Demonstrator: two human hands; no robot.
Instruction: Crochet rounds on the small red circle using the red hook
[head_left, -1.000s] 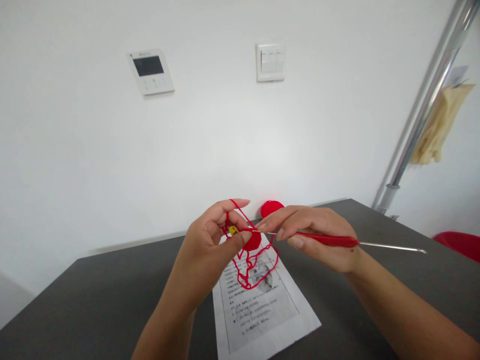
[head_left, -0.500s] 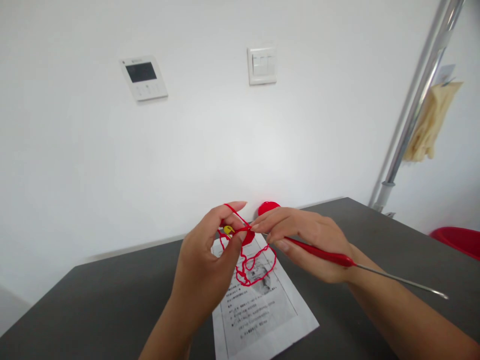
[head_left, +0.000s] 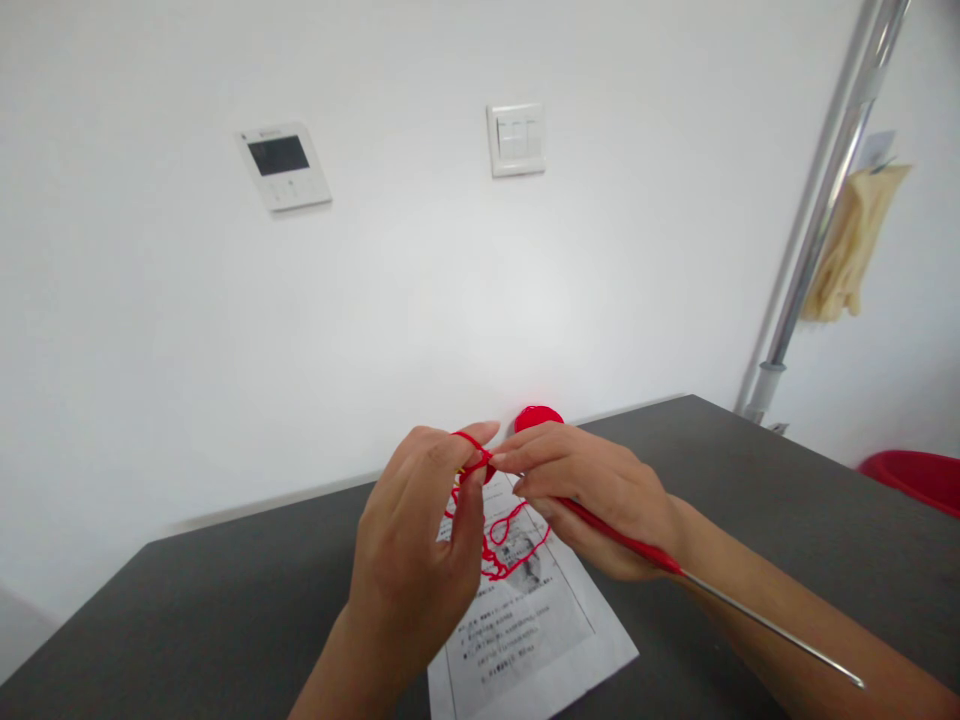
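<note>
Between thumb and fingers, my left hand point(head_left: 420, 540) pinches a small piece of red crochet work point(head_left: 477, 468), mostly covered by the fingers. A strand of red yarn runs over the left index finger. My right hand point(head_left: 600, 495) is closed around a crochet hook point(head_left: 622, 538) with a red handle, its bare metal end pointing down to the right. The hook's working tip meets the crochet piece at the left fingertips, where the right fingertips hide it. Loose red yarn point(head_left: 517, 568) dangles in loops below, in front of a printed sheet point(head_left: 540, 670).
A ball of red yarn point(head_left: 537, 416) lies at the back of the dark table point(head_left: 247, 590), against the wall. On the wall are an intercom panel point(head_left: 285, 165) and a light switch point(head_left: 516, 140). To the right are a metal pole point(head_left: 817, 220), hanging yellowish gloves point(head_left: 855, 245) and a red object point(head_left: 911, 478).
My left hand has turned, and the yellow marker on the work is now mostly hidden. The hook's rear end has swung down and left. The view has shifted slightly.
</note>
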